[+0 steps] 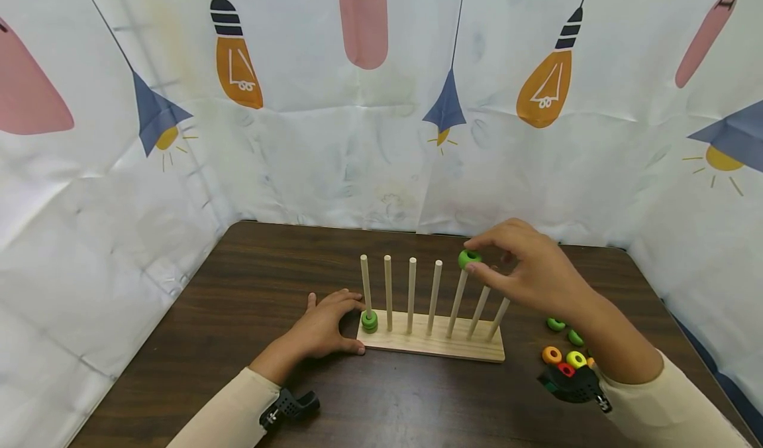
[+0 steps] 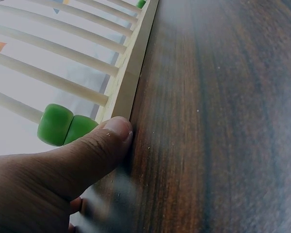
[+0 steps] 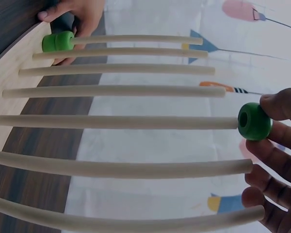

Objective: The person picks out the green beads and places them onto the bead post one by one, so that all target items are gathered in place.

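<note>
A wooden peg rack (image 1: pixel 432 342) with a row of several upright pegs stands on the table. My left hand (image 1: pixel 326 323) holds its left end, thumb (image 2: pixel 117 130) along the front edge and fingers reaching round behind. Two green beads (image 1: pixel 369 321) are stacked at the bottom of the leftmost peg, beside this hand. My right hand (image 1: pixel 524 266) pinches another green bead (image 3: pixel 254 121) between thumb and fingers. That bead is right at the tip of the fifth peg (image 3: pixel 136 122) from the left, its hole showing.
Right of the rack, loose beads lie on the brown table (image 1: pixel 381 401): a green bead (image 1: pixel 556 324), an orange bead (image 1: pixel 551 355), a yellow bead (image 1: pixel 576 360) and a red bead (image 1: pixel 565 369) among them. The right forearm partly covers this group. A patterned white curtain (image 1: pixel 298 169) hangs behind.
</note>
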A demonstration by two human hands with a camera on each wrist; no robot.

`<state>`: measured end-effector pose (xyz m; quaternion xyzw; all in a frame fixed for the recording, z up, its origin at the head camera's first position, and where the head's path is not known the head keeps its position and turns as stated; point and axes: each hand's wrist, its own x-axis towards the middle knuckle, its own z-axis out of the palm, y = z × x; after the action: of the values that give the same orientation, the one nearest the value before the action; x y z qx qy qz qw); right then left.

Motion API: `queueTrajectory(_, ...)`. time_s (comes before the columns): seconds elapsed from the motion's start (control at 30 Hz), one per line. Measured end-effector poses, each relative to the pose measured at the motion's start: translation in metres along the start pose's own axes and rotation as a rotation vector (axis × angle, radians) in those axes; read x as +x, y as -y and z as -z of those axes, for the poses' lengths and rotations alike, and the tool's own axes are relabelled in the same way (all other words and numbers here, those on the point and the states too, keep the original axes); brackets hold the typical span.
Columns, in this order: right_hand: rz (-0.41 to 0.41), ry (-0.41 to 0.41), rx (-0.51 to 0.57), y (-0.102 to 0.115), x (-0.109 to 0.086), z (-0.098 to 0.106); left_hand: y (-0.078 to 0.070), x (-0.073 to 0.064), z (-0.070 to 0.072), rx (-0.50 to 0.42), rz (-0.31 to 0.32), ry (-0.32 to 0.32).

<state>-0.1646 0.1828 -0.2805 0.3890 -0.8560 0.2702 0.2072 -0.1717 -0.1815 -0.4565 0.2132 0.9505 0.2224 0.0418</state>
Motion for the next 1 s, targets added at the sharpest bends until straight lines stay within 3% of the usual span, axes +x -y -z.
queueTrajectory(1.0, 0.001, 0.034, 0.053, 0.008, 0.017, -0.016, -0.002, 0.0, 0.001, 0.004, 0.007, 0.002)
